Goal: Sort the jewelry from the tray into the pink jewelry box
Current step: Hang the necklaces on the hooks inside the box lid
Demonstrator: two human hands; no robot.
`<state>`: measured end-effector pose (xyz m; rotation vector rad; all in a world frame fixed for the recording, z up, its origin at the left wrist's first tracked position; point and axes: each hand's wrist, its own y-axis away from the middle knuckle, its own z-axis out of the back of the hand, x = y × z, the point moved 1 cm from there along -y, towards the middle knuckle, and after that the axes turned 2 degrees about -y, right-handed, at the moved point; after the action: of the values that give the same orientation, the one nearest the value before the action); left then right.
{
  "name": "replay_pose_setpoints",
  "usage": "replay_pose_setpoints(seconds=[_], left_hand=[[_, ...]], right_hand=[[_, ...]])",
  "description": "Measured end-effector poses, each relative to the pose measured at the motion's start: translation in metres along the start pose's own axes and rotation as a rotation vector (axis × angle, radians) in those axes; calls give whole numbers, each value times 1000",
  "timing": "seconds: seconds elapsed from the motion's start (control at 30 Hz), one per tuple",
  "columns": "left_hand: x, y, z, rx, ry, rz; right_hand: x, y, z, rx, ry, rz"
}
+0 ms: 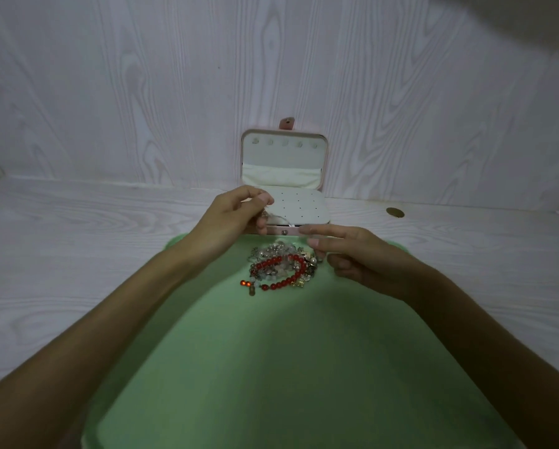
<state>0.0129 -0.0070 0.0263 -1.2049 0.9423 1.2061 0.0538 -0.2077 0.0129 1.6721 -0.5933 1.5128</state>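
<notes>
1. Our left hand pinches a thin, pale piece of jewelry over the near left corner of the open pink jewelry box.
2. Our right hand hovers with fingers loosely extended, holding nothing.
3. The jewelry pile lies at the far end of the green tray, with a red bead bracelet in it.

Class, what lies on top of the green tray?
A tangled jewelry pile with a red bead bracelet lies on the green tray; pieces beneath the tangle are hidden.
</notes>
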Motion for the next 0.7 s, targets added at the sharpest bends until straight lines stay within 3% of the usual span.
replay_pose_setpoints(seconds=[0.13, 0.23, 0.33, 0.53, 0.7], left_hand=[[-15, 6, 2, 88, -105, -44], [-23, 10, 6, 149, -199, -72], [-31, 14, 6, 181, -249, -84], [-40, 19, 8, 185, -317, -137], [-39, 22, 16, 110, -314, -139]], right_hand=[[5, 11, 2, -26, -218, -151], [5, 21, 3, -165, 87, -133], [12, 28, -1, -266, 330, 11], [33, 23, -41, 46, 554, 265], [32, 20, -49, 53, 475, 174]])
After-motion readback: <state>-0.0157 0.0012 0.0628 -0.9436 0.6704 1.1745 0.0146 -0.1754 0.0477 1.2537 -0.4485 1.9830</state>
